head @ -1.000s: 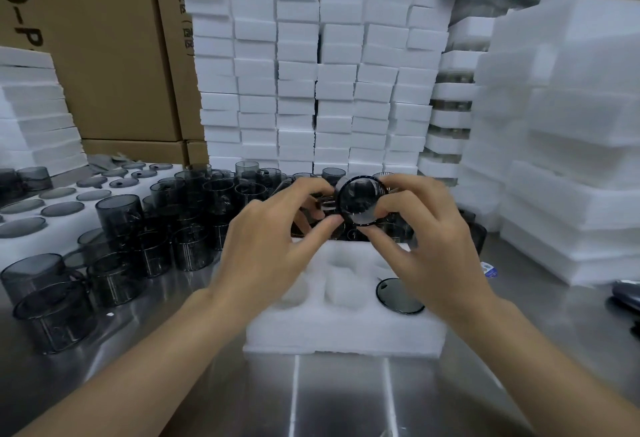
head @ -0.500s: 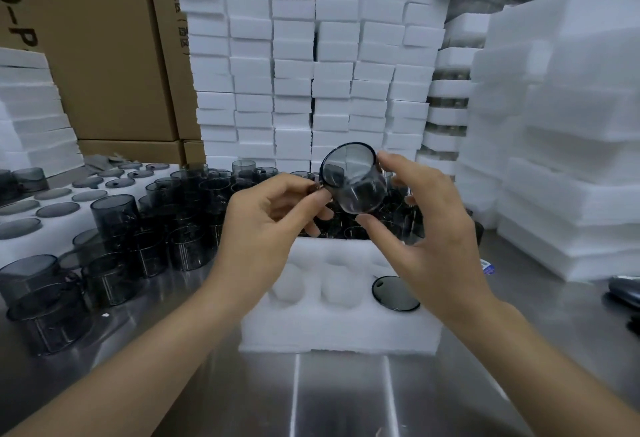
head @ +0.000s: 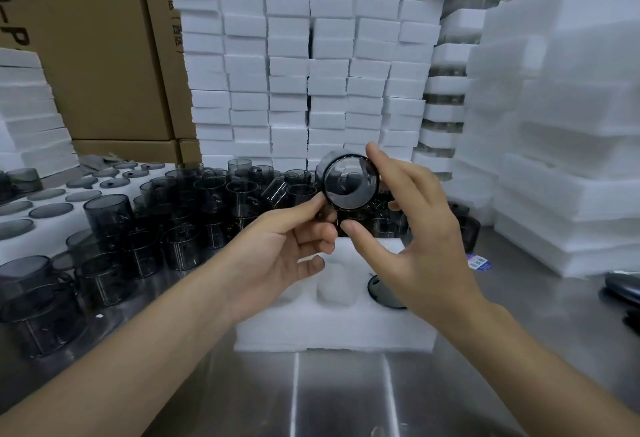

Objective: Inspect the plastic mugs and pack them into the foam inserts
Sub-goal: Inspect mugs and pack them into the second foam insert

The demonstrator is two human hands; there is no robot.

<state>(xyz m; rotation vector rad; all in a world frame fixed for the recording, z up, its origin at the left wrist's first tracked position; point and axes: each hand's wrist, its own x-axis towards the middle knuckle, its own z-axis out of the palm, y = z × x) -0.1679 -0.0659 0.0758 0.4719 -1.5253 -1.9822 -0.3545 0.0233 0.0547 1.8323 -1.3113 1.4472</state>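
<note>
I hold a smoky grey plastic mug (head: 350, 182) up in front of me, its round end turned toward the camera. My right hand (head: 415, 228) grips it with thumb below and fingers over the top and far side. My left hand (head: 284, 246) pinches its lower left edge with fingertip and thumb. Below the hands lies a white foam insert (head: 332, 329) with round pockets; one pocket on its right holds a dark mug (head: 381, 293), partly hidden by my right hand.
Several loose grey mugs (head: 180, 215) crowd the steel table to the left and behind the insert. A foam tray with filled pockets (head: 52, 208) lies at far left. Stacks of white foam (head: 311, 66) and cardboard boxes (head: 86, 38) wall in the back and right side.
The mug was lifted from just above the insert to higher up, then turned so its round end faces me. My left hand shifted to its lower edge.
</note>
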